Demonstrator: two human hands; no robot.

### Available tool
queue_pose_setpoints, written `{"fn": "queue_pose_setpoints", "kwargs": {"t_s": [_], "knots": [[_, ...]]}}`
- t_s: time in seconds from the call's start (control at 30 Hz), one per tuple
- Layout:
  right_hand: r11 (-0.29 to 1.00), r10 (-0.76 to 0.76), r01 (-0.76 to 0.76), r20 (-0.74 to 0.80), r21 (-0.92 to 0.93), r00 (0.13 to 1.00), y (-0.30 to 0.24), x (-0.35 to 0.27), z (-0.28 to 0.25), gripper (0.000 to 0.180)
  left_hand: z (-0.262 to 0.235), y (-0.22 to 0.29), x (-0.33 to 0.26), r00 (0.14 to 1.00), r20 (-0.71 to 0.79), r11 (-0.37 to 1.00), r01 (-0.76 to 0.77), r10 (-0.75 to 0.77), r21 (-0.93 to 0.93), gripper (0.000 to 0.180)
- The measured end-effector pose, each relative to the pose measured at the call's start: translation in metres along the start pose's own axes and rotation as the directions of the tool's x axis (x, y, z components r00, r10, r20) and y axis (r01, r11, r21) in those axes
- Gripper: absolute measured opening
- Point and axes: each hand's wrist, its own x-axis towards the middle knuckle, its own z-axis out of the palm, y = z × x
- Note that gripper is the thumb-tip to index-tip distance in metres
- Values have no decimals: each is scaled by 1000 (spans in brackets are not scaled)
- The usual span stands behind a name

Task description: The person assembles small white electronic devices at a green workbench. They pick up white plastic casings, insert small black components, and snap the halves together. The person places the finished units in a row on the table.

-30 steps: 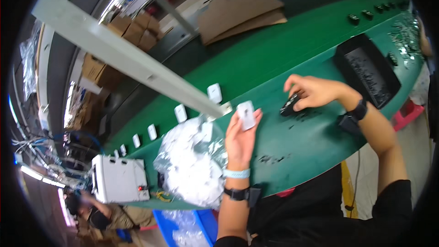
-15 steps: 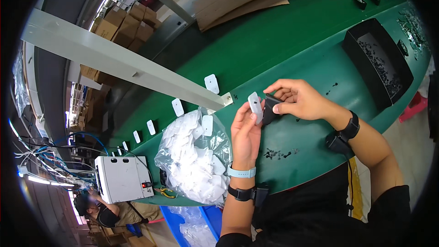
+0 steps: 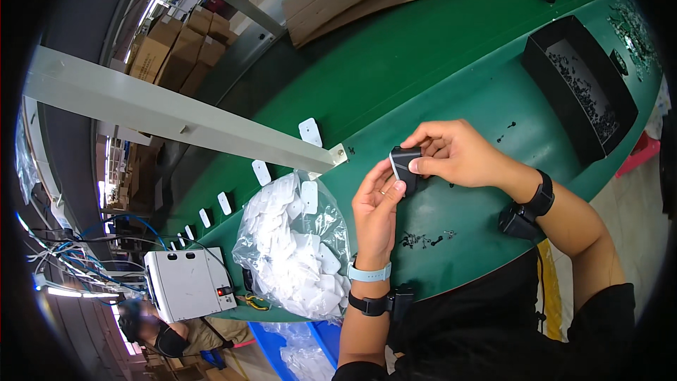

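A black plastic casing (image 3: pixel 405 160) is pinched in the fingers of my right hand (image 3: pixel 462 154). My left hand (image 3: pixel 375 215) grips a white cover plate (image 3: pixel 394 168), of which only a pale edge shows along the casing's left side. The two pieces are pressed together; whether they are fastened cannot be seen. Close by my left wrist lies a clear plastic bag (image 3: pixel 288 247) full of white cover plates. Small black parts (image 3: pixel 425 240) are scattered on the green table (image 3: pixel 486 254) below my hands.
At the right stands a black tray (image 3: pixel 536 63) holding small black parts. White plates (image 3: pixel 309 131) sit in a line on the green belt (image 3: pixel 367 88), behind a slanting metal post (image 3: pixel 169 116). A white machine (image 3: pixel 187 286) is at lower left, with a person (image 3: pixel 169 339) beyond.
My left hand has brought the white cover plate against the black casing, closing the gap between them. The casing has turned and shifted slightly left. The whole view has shifted a little.
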Motion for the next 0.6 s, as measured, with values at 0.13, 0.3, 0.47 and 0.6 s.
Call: {"fn": "queue_pose_setpoints", "kwargs": {"t_s": [0.13, 0.3, 0.47, 0.6], "knots": [[1000, -8, 8, 22, -6, 1000, -1, -1, -1, 29, -3, -1, 0, 1000, -5, 998, 4, -3, 64, 42], [1000, 11, -13, 54, 27, 998, 1, -1, -2, 28, -9, -9, 2, 997, -8, 988, -72, 74, 140, 41], [996, -62, 57, 77, 68, 995, 4, 0, 1, 33, 1, -7, 2, 915, 55, 818, -384, 401, 428, 42], [982, -185, 184, 33, 29, 982, 0, -7, 17, 38, 7, -5, -1, 804, 170, 514, -510, 570, 689, 47]]}}
